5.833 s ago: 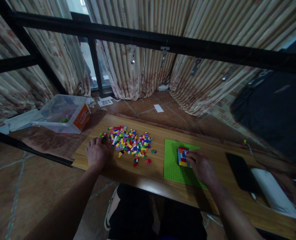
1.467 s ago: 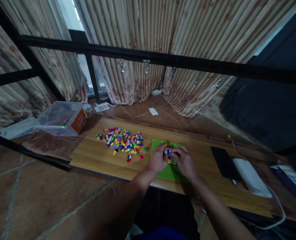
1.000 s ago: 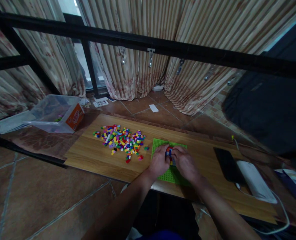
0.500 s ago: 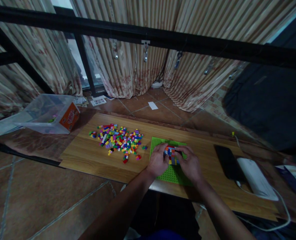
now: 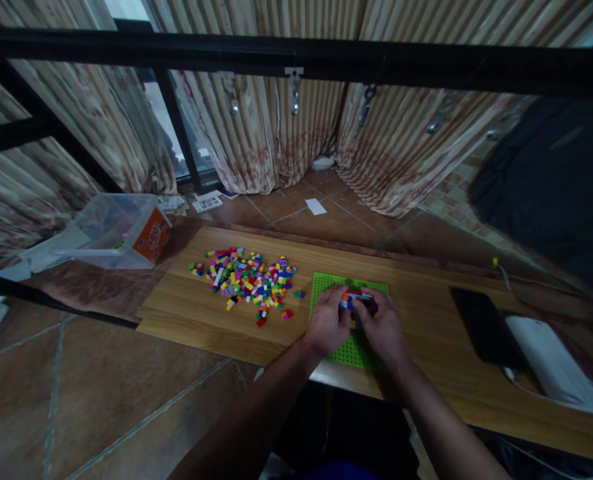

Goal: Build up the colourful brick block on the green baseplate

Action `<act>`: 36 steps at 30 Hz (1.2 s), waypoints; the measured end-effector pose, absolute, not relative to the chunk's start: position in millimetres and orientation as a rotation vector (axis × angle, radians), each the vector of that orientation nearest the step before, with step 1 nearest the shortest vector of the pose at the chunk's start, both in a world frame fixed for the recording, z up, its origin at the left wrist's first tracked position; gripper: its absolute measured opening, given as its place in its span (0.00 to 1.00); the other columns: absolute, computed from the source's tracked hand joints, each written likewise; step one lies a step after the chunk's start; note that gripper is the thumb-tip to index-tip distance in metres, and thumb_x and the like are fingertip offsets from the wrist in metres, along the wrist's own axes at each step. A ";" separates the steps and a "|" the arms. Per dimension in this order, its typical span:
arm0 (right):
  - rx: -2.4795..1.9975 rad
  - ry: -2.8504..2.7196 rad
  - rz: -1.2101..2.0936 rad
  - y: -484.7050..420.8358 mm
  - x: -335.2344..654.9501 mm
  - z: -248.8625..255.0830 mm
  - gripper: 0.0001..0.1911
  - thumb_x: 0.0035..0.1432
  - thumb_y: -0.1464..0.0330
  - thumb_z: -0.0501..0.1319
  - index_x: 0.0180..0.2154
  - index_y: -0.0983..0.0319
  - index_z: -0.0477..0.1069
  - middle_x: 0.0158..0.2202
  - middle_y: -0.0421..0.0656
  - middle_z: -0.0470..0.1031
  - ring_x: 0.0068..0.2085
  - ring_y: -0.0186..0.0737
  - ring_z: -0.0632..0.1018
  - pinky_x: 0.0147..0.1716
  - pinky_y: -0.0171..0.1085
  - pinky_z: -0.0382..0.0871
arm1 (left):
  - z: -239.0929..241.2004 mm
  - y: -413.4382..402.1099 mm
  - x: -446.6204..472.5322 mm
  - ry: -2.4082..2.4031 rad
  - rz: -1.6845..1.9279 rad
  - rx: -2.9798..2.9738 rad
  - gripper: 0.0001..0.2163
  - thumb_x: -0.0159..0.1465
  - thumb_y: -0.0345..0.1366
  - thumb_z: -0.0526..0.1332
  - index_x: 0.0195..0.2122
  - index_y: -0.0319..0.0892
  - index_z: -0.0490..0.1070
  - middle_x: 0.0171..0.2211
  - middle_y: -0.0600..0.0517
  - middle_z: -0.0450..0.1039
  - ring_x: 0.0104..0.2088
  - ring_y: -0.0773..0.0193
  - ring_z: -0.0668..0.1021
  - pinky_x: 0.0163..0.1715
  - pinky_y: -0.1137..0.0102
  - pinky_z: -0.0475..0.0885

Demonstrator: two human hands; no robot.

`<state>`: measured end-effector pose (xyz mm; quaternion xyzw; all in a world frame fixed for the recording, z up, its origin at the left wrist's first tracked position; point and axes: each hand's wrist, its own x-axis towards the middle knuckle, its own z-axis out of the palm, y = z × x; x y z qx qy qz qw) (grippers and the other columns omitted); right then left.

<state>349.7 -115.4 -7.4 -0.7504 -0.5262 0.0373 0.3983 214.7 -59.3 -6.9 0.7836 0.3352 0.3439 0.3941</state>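
Observation:
A green studded baseplate (image 5: 325,287) lies on the wooden board (image 5: 186,313). On it stands a small multicoloured brick build (image 5: 355,298). My left hand (image 5: 327,323) and my right hand (image 5: 385,328) meet over the build, fingers curled and pressed onto its bricks, covering most of it. A loose pile of small coloured bricks (image 5: 249,283) is spread on the board to the left of the baseplate, a short way from my left hand.
A clear plastic tub with an orange label (image 5: 121,230) sits off the board at the left. A black phone (image 5: 483,327) and a white device with a cable (image 5: 551,363) lie at the right. A black metal frame bar (image 5: 296,57) crosses above; curtains hang behind.
My left hand has left the brick pile and joined my right hand on the build. Over the last second both hands stay pressed there; the view shifted slightly.

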 end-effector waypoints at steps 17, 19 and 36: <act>-1.855 -1.331 0.150 -121.0 350.2 -9.4 0.24 0.60 0.52 0.54 0.48 0.60 0.72 0.46 0.50 0.73 0.48 0.49 0.72 0.51 0.51 0.65 | 10.0 -77.9 149.5 1.002 1.006 2.075 0.20 0.64 0.29 0.53 0.57 0.45 0.63 0.55 0.46 0.68 0.58 0.58 0.68 0.60 0.59 0.64; -1.850 -1.263 0.154 -123.1 349.4 -8.3 0.23 0.60 0.52 0.54 0.48 0.61 0.72 0.46 0.50 0.73 0.48 0.48 0.73 0.51 0.51 0.66 | 7.2 -77.4 126.0 1.178 1.015 2.088 0.19 0.63 0.28 0.54 0.56 0.44 0.64 0.54 0.45 0.68 0.56 0.57 0.69 0.58 0.59 0.66; -1.685 -0.902 0.205 -174.9 313.3 10.6 0.13 0.62 0.59 0.56 0.43 0.58 0.73 0.45 0.47 0.74 0.47 0.45 0.75 0.48 0.46 0.68 | 5.5 -59.2 100.3 1.383 0.769 2.570 0.08 0.65 0.30 0.52 0.38 0.40 0.71 0.35 0.46 0.73 0.37 0.56 0.75 0.39 0.62 0.73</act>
